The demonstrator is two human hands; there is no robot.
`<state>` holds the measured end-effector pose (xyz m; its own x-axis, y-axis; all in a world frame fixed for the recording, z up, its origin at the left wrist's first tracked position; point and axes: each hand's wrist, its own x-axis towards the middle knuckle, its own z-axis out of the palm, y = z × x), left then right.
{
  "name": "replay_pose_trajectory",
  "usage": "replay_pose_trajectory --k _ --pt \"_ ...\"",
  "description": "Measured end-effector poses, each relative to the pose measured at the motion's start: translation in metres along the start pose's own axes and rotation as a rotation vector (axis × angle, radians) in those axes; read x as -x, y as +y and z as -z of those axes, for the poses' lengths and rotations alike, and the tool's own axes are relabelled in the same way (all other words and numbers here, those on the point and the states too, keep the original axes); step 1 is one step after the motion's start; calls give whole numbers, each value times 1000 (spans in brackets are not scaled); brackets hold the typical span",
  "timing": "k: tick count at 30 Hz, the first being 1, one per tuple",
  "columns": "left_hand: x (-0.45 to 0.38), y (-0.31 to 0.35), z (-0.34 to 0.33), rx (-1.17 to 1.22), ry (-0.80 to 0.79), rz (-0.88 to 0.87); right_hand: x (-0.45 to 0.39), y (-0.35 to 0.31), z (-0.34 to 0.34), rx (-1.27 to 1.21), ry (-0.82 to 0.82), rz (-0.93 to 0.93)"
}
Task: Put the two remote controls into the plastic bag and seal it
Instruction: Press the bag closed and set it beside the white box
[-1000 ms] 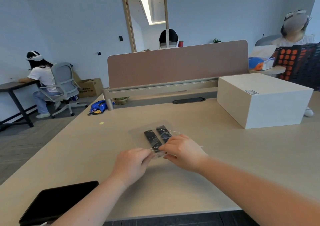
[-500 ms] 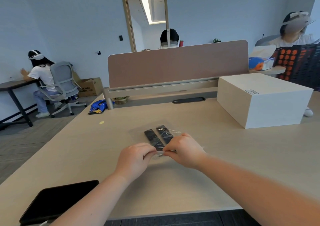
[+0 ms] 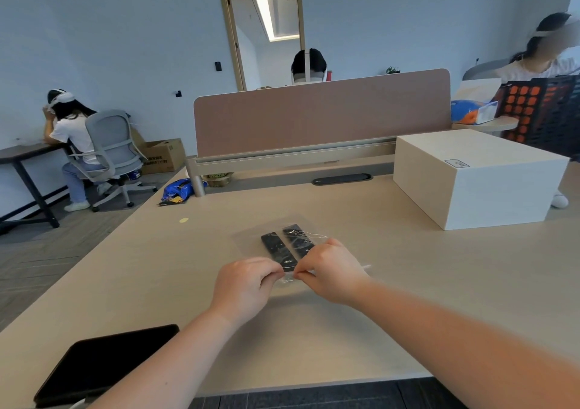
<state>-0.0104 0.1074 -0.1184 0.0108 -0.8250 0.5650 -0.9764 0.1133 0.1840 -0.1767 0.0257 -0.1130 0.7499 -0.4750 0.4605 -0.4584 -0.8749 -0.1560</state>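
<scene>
Both remote controls (image 3: 284, 247) inside clear plastic bag (image 3: 251, 236), flat on desk (image 3: 392, 283). Left hand (image 3: 246, 286) and right hand (image 3: 329, 272) now closer together than second ago, pinching near-edge strip. Sealing likely underway, unfinished.

Wearer's body: two forearms and hands in view.
Left hand (image 3: 248, 286) and right hand (image 3: 329, 272) bare: no gloves, rings, watch or sleeves visible up to frame edge.
</scene>
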Motion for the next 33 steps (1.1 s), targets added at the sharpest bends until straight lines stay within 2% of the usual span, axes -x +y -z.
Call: replay_pose_trajectory --k 8,12,16,26,33 --pt "1 4 1 13 -62 -48 -3 2 -5 132 58 77" --pt "-2 5 5 -106 -36 -78 -4 3 -6 305 5 142" --pt "-3 6 5 -111 -61 -55 0 10 -3 412 -35 173" --pt "1 7 14 -55 -69 -24 25 43 14 584 -96 53" --pt "4 9 16 -44 -90 0 43 56 23 585 -141 -10"
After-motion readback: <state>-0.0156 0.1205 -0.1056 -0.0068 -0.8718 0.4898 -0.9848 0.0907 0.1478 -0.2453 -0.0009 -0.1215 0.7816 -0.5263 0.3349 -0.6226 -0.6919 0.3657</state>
